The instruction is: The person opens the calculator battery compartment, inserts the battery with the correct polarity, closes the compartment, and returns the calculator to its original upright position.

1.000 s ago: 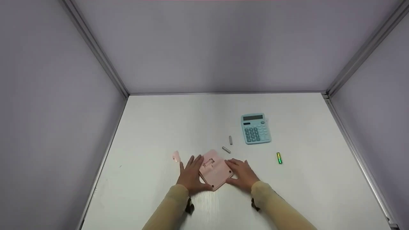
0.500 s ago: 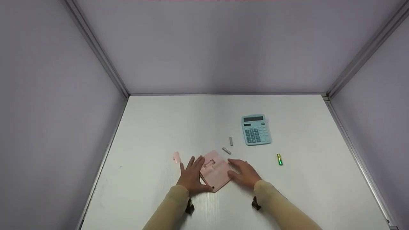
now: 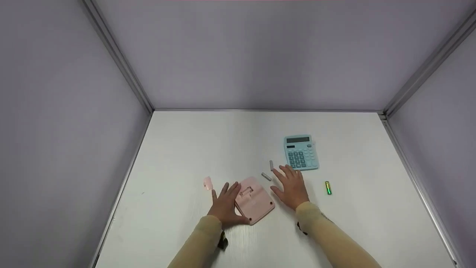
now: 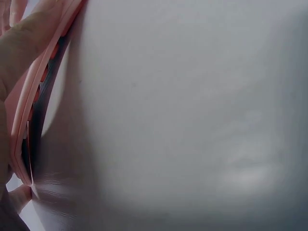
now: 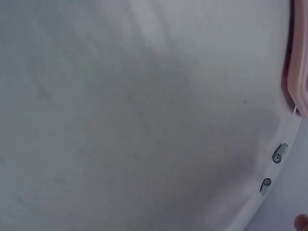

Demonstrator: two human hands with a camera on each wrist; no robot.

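Observation:
A pink calculator (image 3: 257,204) lies face down on the table, its battery slot (image 3: 246,191) uncovered. My left hand (image 3: 226,207) rests along its left side, fingers spread and fairly straight, the thumb at the near corner. The left wrist view shows a finger along the pink edge (image 4: 30,96) and dark keys underneath. Off the calculator's right side, my right hand (image 3: 293,188) holds nothing, fingers spread. Its fingertips are close to two silver batteries (image 3: 266,176), which also show beyond the pink corner in the right wrist view. Left of my left hand lies a small pink cover (image 3: 208,183).
A light blue calculator (image 3: 302,152) lies face up behind my right hand, which overlaps its lower edge in the head view. To the right is a green-and-gold battery (image 3: 328,188). Grey panels (image 3: 260,56) enclose the white table (image 3: 178,149) at the back and sides.
My right hand has left the pink calculator's right edge and moved up and right, toward the silver batteries. The left hand stays at the calculator, which has not visibly moved on the table.

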